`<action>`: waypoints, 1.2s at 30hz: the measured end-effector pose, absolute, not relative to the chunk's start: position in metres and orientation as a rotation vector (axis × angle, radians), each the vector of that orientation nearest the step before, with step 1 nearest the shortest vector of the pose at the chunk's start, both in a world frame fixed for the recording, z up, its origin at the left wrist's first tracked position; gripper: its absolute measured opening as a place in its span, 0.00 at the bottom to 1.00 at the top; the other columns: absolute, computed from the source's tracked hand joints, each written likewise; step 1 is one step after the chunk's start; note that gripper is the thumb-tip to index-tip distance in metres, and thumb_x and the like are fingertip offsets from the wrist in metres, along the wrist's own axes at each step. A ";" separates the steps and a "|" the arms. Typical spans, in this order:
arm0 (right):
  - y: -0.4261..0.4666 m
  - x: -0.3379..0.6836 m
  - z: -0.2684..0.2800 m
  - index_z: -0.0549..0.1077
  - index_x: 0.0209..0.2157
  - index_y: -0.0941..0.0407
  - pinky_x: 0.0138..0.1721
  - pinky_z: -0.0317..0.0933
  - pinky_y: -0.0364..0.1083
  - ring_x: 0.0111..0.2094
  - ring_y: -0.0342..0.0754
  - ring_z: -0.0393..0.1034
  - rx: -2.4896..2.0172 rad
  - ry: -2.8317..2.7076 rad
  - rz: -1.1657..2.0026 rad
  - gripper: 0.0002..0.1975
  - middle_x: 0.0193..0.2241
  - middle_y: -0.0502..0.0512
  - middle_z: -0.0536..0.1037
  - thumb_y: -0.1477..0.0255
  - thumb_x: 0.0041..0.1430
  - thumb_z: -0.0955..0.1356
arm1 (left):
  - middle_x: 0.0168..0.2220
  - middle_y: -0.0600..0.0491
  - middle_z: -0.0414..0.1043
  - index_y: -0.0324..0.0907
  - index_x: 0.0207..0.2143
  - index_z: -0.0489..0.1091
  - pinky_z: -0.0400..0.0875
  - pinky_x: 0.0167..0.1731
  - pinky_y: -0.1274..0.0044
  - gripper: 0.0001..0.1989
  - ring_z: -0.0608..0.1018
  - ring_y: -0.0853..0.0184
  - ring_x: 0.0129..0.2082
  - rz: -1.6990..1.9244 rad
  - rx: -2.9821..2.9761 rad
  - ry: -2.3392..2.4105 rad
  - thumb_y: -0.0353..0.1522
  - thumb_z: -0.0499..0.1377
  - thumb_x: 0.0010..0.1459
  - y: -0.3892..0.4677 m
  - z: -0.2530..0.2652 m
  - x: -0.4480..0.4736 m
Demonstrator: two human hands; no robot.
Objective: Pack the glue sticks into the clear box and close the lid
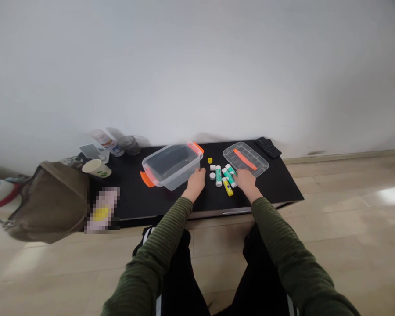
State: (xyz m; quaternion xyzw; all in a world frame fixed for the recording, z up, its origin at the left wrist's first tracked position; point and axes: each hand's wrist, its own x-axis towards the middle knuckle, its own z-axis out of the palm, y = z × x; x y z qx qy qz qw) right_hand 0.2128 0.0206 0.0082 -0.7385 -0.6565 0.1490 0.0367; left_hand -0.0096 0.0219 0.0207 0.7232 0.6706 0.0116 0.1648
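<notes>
A clear plastic box with orange latches stands with its opening up on the black cabinet top. My left hand is beside its right end, fingers loosely bent and apart, with nothing visible in them. My right hand has its fingers closed at the end of a green-and-white glue stick, partly hidden by them. Nearby lie another green glue stick, a third green glue stick and a yellow glue stick. Loose caps include a yellow cap, a white cap and a round white cap.
The clear lid with an orange handle lies behind my right hand, next to a black keypad-like object. At the left are a paper cup, a spray can, a dark jar and a brown bag.
</notes>
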 end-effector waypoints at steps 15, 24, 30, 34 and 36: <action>0.020 0.205 0.016 0.70 0.53 0.66 0.50 0.66 0.56 0.55 0.65 0.71 -2.349 -1.822 0.459 0.18 0.50 0.77 0.75 0.68 0.69 0.62 | 0.41 0.45 0.77 0.35 0.49 0.68 0.78 0.39 0.75 0.11 0.82 0.69 0.34 0.905 1.065 1.196 0.26 0.58 0.64 0.022 0.031 -0.010; -0.005 0.185 0.024 0.69 0.52 0.55 0.39 0.74 0.49 0.40 0.51 0.79 -1.535 -1.420 0.975 0.16 0.48 0.61 0.80 0.62 0.67 0.64 | 0.42 0.48 0.79 0.44 0.54 0.67 0.75 0.51 0.71 0.17 0.82 0.63 0.48 1.131 0.392 0.715 0.25 0.58 0.63 0.019 0.043 -0.015; -0.035 0.169 0.021 0.71 0.53 0.53 0.35 0.74 0.46 0.36 0.48 0.79 -1.311 -1.560 1.098 0.18 0.43 0.55 0.82 0.64 0.63 0.66 | 0.48 0.46 0.79 0.42 0.43 0.69 0.73 0.53 0.67 0.08 0.81 0.60 0.51 1.144 0.423 0.661 0.30 0.63 0.61 0.016 0.041 -0.014; -0.039 0.169 0.024 0.73 0.52 0.51 0.36 0.73 0.47 0.35 0.48 0.78 -1.347 -1.630 1.019 0.17 0.39 0.53 0.82 0.65 0.64 0.65 | 0.46 0.47 0.80 0.42 0.39 0.66 0.73 0.52 0.65 0.11 0.81 0.58 0.50 1.199 0.484 0.684 0.29 0.66 0.58 0.012 0.042 -0.013; -0.039 0.169 0.025 0.73 0.52 0.52 0.36 0.73 0.47 0.34 0.48 0.78 -1.377 -1.631 0.964 0.17 0.37 0.53 0.82 0.65 0.64 0.65 | 0.45 0.47 0.80 0.42 0.38 0.65 0.72 0.53 0.64 0.13 0.81 0.58 0.51 1.243 0.518 0.693 0.28 0.67 0.55 0.011 0.040 -0.012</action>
